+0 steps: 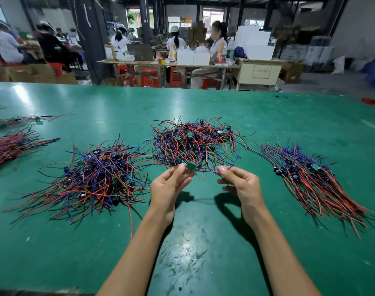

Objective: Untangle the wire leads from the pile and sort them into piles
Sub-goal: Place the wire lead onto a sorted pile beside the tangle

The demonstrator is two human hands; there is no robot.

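A tangled pile [193, 144] of red, blue and black wire leads with small green circuit boards lies in the middle of the green table [203, 242]. My left hand [169, 186] pinches one small green board [191, 167] at the pile's near edge. My right hand [240, 184] pinches the blue and red wires [208, 171] that run from that board. The leads stretch between both hands, just above the table. A loose heap of leads [92, 178] lies to the left. A combed, aligned pile [310, 180] lies to the right.
More bundles of leads [9, 146] lie at the table's far left edge. A red object [369, 101] sits at the far right edge. Beyond the table, several people sit at work benches with boxes and red stools.
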